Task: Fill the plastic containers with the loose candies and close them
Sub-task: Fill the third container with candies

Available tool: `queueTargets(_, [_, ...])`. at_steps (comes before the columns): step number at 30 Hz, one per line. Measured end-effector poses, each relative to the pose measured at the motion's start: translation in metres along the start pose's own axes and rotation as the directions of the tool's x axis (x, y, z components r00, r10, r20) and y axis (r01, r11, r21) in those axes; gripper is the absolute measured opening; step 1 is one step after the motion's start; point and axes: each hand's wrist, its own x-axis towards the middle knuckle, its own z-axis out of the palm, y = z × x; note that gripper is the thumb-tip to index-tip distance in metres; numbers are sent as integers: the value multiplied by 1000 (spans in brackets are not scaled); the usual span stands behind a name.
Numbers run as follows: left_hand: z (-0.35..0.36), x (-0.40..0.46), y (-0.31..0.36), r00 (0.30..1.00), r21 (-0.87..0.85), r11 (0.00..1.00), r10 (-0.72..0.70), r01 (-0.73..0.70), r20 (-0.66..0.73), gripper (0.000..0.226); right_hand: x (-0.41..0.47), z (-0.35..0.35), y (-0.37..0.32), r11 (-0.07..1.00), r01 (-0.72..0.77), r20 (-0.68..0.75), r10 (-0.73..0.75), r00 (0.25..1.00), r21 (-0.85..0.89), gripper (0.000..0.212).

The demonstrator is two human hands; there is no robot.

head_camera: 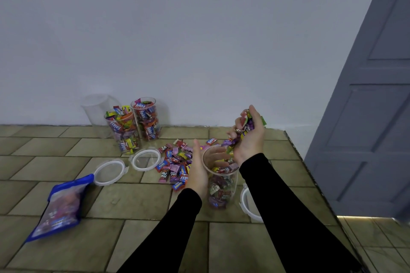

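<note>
I see a tile-patterned tabletop (66,201) carrying three open candy jars (124,133), an empty jar (97,111), loose candies (175,162), three lids (109,172) and a blue bag (58,206).

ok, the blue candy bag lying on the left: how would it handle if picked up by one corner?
Probably floppy: the blue bag is soft film lying flat and creased on the tiled surface. Its top end looks open, so any candies left inside might slide out if tipped. Likely light, since it looks mostly flattened.
</note>
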Motion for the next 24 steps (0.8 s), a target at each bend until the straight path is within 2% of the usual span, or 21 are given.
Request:
queueTargets(4, [-1, 3, -5, 999, -27, 1000, -4, 3, -37, 81, -5, 2, -5, 999, -25, 44, 27, 999, -40, 36])
queueTargets(8, [-3, 5, -7, 999, -37, 999, -11, 9, -44, 80, -5, 0, -2, 997, -65, 104, 61, 993, 40, 34])
queueTargets(10, [-3, 5, -8, 998, -49, 999, -20, 17, -56, 77, -3, 0, -1, 991, -104, 119, 94, 988, 85, 24])
queueTargets(12, [-3, 4, -7, 996, -53, 998, -36, 31, -82, 74, -3, -1, -2, 993, -107, 142, 100, 985, 40, 16])
queueTargets(16, [-1, 4, -4, 998, -49, 997, -54, 53, -19, 77, -5, -2, -3, 995, -104, 211, 103, 972, -6, 7])
queueTargets(19, [1, 4, -2, 997, -94, 993, -79, 77, -18, 76, -2, -4, 0, 996, -92, 204, 89, 975, 5, 18])
queueTargets(24, [1, 3, -3, 997, -93, 993, -75, 73, -16, 75, -3, -4, 1, 997, -80, 213, 81, 974, -13, 22])
